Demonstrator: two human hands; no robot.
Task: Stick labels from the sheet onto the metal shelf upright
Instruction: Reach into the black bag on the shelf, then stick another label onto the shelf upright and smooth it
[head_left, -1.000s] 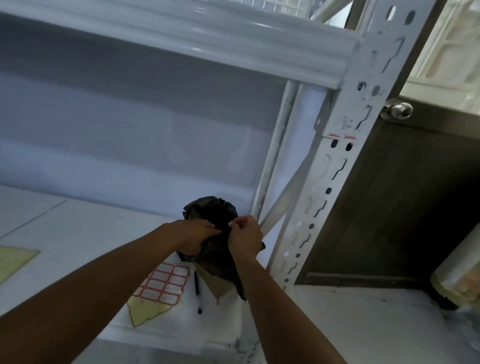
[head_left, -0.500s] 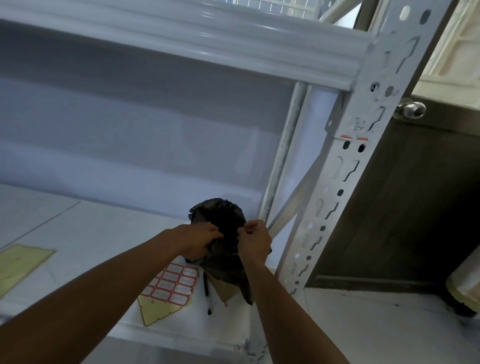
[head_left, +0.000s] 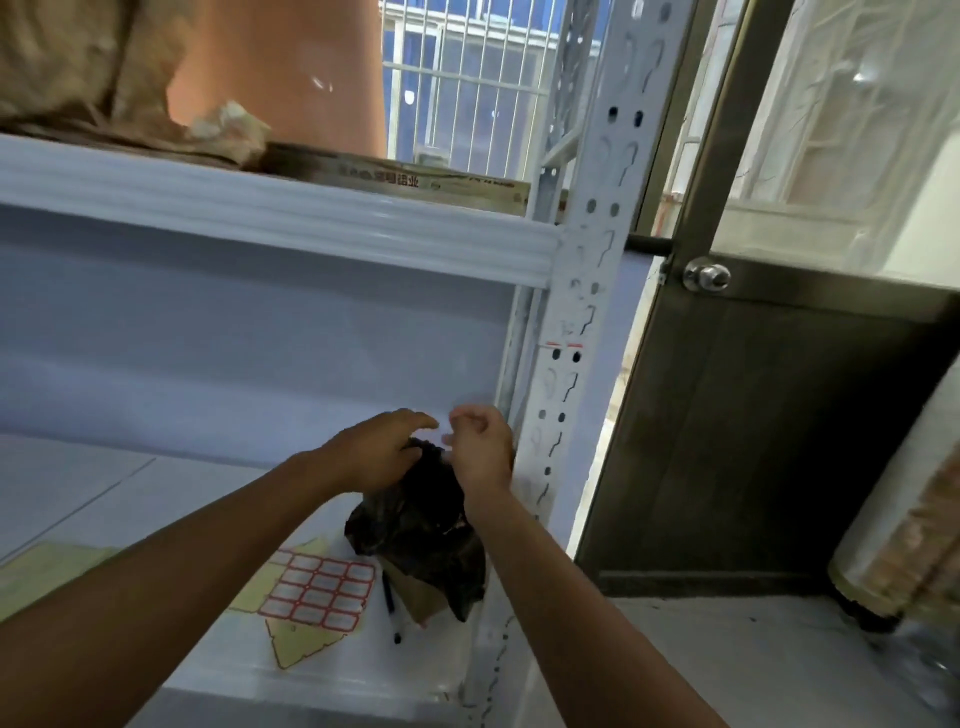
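Now our right hand (head_left: 480, 449) pinches a blurry white label (head_left: 445, 435), our left hand (head_left: 376, 449) we cannot read; the label could fold onto itself

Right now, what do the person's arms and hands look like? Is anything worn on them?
Both forearms are bare to the frame edge; no sleeve shows. The left hand and right hand wear no gloves, and no watch, ring or bracelet is visible.

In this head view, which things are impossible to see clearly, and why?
Head view: whether the right hand pinches anything: motion blur.
Head view: contents of the black bag: opaque plastic hides them.
Head view: marks on the stuck label on the shelf upright: too faint.
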